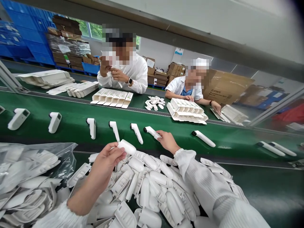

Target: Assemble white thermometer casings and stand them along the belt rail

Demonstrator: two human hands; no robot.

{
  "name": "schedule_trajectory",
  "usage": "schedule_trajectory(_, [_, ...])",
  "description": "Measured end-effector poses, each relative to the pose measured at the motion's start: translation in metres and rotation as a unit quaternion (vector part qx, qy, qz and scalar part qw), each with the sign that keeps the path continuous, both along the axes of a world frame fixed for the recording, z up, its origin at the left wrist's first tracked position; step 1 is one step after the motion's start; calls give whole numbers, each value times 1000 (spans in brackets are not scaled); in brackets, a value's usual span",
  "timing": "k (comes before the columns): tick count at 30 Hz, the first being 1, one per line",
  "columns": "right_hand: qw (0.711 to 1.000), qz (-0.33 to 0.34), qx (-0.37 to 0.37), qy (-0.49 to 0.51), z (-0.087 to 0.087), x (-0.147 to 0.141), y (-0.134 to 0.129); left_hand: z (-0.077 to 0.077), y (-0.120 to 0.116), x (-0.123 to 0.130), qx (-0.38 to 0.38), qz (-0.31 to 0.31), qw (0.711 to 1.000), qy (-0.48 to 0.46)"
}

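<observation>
Between the thumb and fingers of my left hand [110, 155] is a white plastic cover [127, 147], raised just above the near heap. My right hand [168, 141] reaches onto the green conveyor belt [71, 118], its fingers closed on the handle end of a white handheld thermometer [152, 131] with a black sensor tip. That thermometer lies on the belt or very near it; I cannot tell which. Below both hands spreads a big pile of loose white covers [163, 179], some showing their ribbed insides.
Several more thermometers [203, 138] lie spaced along the belt. A clear plastic bag [67, 155] of covers sits at left. Beyond the belt, two co-workers [136, 71] stand by white boxes [111, 97] and a small cover pile [155, 103]. A beam [152, 25] crosses overhead.
</observation>
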State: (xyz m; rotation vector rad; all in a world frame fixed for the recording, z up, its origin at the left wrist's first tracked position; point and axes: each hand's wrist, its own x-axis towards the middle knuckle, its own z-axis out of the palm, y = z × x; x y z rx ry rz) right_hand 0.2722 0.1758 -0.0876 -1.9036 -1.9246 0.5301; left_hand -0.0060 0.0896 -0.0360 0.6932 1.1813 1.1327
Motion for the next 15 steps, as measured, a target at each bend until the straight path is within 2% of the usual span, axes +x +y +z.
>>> schedule_trajectory(4, [993,38,0,-112,-11,6,-6,8,10,3,17,-57,996,59])
schedule_trajectory(7, [985,71,5,-159,-17,13,-9,8,16,7,10,-102,990,94])
schedule_trajectory(11, [979,82,14,-188,-18,26,-9,1,22,11,16,-131,985,111])
schedule_trajectory(15, [977,64,33,-202,-10,29,-14,-9,27,24,68,-183,971,135])
